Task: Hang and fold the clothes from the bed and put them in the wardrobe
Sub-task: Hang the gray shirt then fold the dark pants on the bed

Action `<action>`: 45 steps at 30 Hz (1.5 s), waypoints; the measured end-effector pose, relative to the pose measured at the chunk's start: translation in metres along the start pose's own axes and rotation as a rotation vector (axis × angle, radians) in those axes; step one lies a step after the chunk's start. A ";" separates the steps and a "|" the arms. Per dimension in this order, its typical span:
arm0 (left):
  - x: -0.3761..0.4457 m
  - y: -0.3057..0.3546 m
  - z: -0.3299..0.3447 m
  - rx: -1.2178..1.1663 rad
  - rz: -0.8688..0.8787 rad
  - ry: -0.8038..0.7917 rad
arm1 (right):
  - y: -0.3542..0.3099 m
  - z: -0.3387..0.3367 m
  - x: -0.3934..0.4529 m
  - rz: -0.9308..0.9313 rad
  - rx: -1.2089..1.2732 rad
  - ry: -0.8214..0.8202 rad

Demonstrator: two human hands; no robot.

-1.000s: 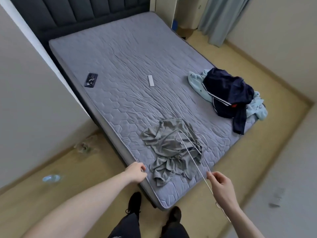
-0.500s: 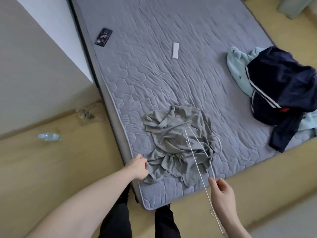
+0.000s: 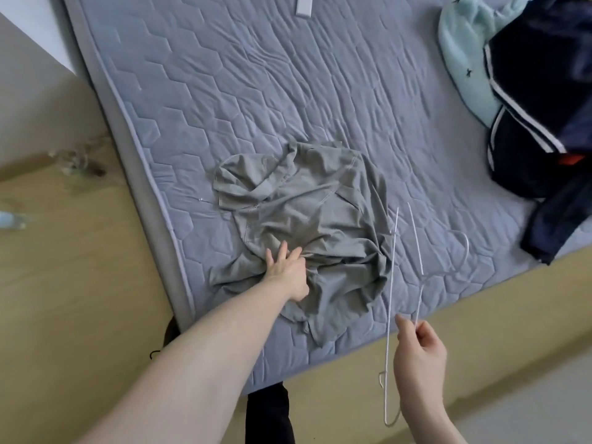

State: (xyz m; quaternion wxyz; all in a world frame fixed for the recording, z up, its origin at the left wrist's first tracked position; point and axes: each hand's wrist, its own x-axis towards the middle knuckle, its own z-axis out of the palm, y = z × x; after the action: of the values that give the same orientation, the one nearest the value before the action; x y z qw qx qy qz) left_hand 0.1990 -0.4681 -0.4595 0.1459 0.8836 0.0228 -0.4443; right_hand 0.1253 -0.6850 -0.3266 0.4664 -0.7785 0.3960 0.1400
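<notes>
1. Bedroom floor (image 3: 80,283), pale wood-tone, runs round the corner of the mattress; a wall face shows at upper left.
2. Mattress (image 3: 288,91), grey, quilted in hexagons, takes up most of the view. All places below are given from it.
3. Navy garment with white stripes (image 3: 538,91), heaped at the mattress's right edge, lying over a pale mint garment (image 3: 461,52). Neither is folded or hung.
4. Grey T-shirt (image 3: 304,219), crumpled, near the mattress's front corner.
5. Left hand (image 3: 286,274), on the T-shirt's lower middle; fingers dig into a bunch of cloth, so it reads as gripping the shirt.
6. Right hand (image 3: 419,350), just off the mattress's front edge, pinches thin white wire hangers (image 3: 392,283); their far ends reach over the mattress beside the T-shirt.
7. Small white oblong (image 3: 304,6), at the mattress's far end, cut off by the frame.
8. Progress, judged: early. Nothing on a hanger, nothing folded, wardrobe not in view; three garments remain.
</notes>
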 end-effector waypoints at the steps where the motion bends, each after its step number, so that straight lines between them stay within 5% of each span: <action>1: -0.003 -0.005 -0.005 -0.047 0.002 0.010 | 0.002 -0.002 -0.001 0.010 -0.004 0.000; 9: -0.160 -0.050 -0.102 -0.726 0.012 0.443 | -0.045 -0.032 -0.059 -0.079 0.000 -0.205; 20: -0.451 -0.032 -0.209 -1.250 0.114 0.445 | -0.202 -0.048 -0.238 -0.509 -0.161 -0.936; 26: -0.532 -0.052 -0.246 -1.633 0.279 0.478 | -0.258 -0.014 -0.322 -0.488 0.011 -0.969; 29: -0.570 -0.092 -0.240 -1.580 0.182 0.673 | -0.276 -0.002 -0.350 -0.454 0.093 -0.933; 33: -0.621 -0.134 -0.172 -1.189 -0.041 0.903 | -0.289 0.014 -0.402 -0.377 0.213 -0.906; 37: -0.648 -0.145 -0.094 -0.595 0.024 0.863 | -0.297 0.030 -0.455 -0.255 0.316 -0.923; 39: -0.649 -0.148 -0.087 -0.447 0.079 0.986 | -0.297 0.037 -0.476 -0.250 0.332 -0.930; 42: -0.664 -0.152 -0.106 -0.516 0.100 1.160 | -0.297 0.041 -0.491 -0.315 0.287 -0.917; 45: -0.696 -0.167 -0.128 -0.795 0.137 1.112 | -0.300 0.042 -0.490 -0.401 0.154 -0.882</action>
State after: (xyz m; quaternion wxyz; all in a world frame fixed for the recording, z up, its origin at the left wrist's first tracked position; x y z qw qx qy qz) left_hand -0.1500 -0.2104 0.1238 0.4536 0.8591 0.1997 0.1277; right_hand 0.0387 -0.3366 0.1234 0.6638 -0.6690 0.0123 0.3340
